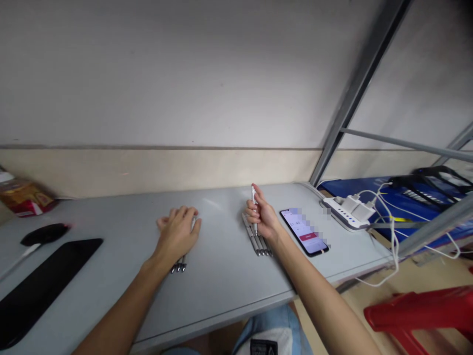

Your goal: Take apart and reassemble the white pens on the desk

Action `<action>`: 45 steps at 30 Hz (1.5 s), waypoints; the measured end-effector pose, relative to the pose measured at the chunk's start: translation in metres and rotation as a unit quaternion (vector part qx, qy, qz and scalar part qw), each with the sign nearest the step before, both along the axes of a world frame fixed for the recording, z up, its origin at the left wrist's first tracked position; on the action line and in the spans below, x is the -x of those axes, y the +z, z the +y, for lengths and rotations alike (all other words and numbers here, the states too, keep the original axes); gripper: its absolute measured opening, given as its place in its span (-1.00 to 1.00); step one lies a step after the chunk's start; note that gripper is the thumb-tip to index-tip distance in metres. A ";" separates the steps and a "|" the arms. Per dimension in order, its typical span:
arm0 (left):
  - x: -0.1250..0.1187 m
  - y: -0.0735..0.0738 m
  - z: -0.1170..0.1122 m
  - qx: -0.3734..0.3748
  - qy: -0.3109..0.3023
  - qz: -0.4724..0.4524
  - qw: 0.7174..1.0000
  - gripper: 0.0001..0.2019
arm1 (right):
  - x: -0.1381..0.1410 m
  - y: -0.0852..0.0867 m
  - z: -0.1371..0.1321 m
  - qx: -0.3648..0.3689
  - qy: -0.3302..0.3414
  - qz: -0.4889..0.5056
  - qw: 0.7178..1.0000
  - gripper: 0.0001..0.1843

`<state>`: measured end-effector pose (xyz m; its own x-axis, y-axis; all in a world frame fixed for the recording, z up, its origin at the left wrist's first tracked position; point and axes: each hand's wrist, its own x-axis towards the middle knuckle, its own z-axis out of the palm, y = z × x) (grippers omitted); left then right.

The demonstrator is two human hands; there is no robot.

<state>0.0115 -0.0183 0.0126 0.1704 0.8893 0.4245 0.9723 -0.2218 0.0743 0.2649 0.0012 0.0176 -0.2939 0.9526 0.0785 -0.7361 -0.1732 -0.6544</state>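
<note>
My right hand (pixel 261 212) is closed around a silver-white pen (pixel 253 193), held upright with its top showing above my fist and the thumb near that end. Just below that hand, several grey pens (pixel 254 241) lie side by side on the grey desk, partly covered by it. My left hand (pixel 179 228) rests palm down over another group of pens (pixel 179 267), whose ends stick out below the palm. Its fingers curl, and a pale pen part (pixel 193 223) shows between thumb and forefinger. Most of that group is hidden under the hand.
A phone (pixel 305 231) with a lit screen lies right of the pens. Beyond it are a power strip (pixel 345 212) with white plugs and loose cables. A black tablet-like slab (pixel 48 286), a black oval object (pixel 45 234) and a food package (pixel 24 197) are left. A red stool (pixel 421 310) stands right.
</note>
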 end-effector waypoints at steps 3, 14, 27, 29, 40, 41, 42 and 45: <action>0.011 0.002 0.004 0.018 0.078 0.009 0.997 -0.77 | 0.000 0.001 -0.002 -0.006 0.012 -0.006 1.000 -0.69; 0.012 -0.002 0.005 0.070 0.057 0.002 0.996 -0.75 | 0.002 0.000 -0.001 -0.020 0.013 -0.031 0.999 -0.62; 0.006 -0.002 0.000 0.039 0.026 0.022 0.999 -0.69 | 0.005 0.001 -0.003 -0.017 -0.013 -0.052 0.998 -0.68; 0.006 -0.003 0.000 0.036 0.024 0.021 0.999 -0.69 | 0.006 0.001 -0.003 -0.010 -0.019 -0.058 0.998 -0.62; 0.001 -0.001 -0.002 0.044 -0.028 -0.004 0.999 -0.81 | 0.015 0.002 -0.008 -0.053 -0.002 -0.152 0.987 -0.62; 0.000 -0.001 -0.002 0.049 -0.035 -0.007 0.998 -0.83 | 0.015 0.002 -0.008 -0.061 -0.007 -0.179 0.982 -0.64; 0.000 -0.001 -0.002 0.057 -0.042 -0.008 0.997 -0.84 | 0.015 0.001 -0.008 -0.072 -0.018 -0.213 0.974 -0.65; -0.001 -0.002 -0.003 0.081 -0.065 -0.005 0.995 -0.87 | 0.016 -0.002 -0.006 -0.121 -0.087 -0.328 0.933 -0.70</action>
<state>0.0122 -0.0213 0.0107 0.2854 0.9168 0.2792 0.9349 -0.3304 0.1292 0.2493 -0.0046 0.0154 -0.1972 0.9681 0.1544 -0.1657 0.1223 -0.9786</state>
